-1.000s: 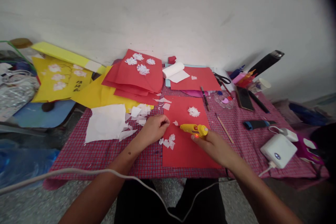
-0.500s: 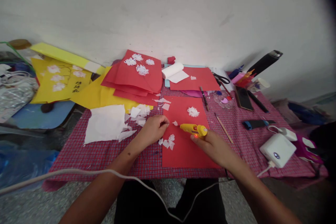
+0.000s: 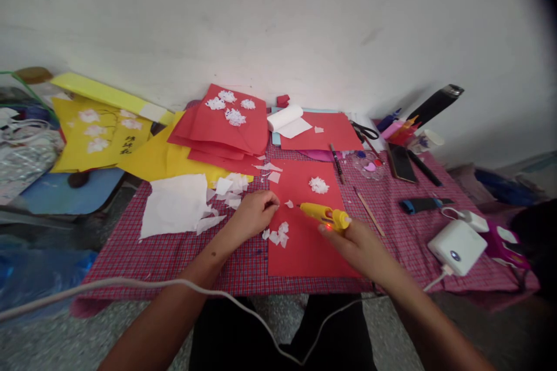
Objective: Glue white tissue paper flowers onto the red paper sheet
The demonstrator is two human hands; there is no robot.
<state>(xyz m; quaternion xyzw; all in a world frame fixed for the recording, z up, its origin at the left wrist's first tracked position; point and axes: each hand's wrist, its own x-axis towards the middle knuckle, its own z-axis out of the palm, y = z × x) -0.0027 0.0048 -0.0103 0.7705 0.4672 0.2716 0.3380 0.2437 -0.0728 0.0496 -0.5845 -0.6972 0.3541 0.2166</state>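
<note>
The yellow glue gun (image 3: 317, 212), gripped by the right hand (image 3: 362, 244) above the red paper (image 3: 304, 258), is now drawn slightly back from the white paper scrap (image 3: 289, 204) lying there, so gluing seems paused, while the left hand (image 3: 255, 213) is curled nearby (whether anything is pinched cannot be told).

Black handwritten characters (image 3: 127, 145) run down the yellow sheet (image 3: 114, 151) with pale flowers — three in a column, seemingly 绣球花, though only the lowest, 花, reads with confidence. A dark oval mark (image 3: 455, 255) stands on the white box (image 3: 459, 243) — too small to make out.
</note>
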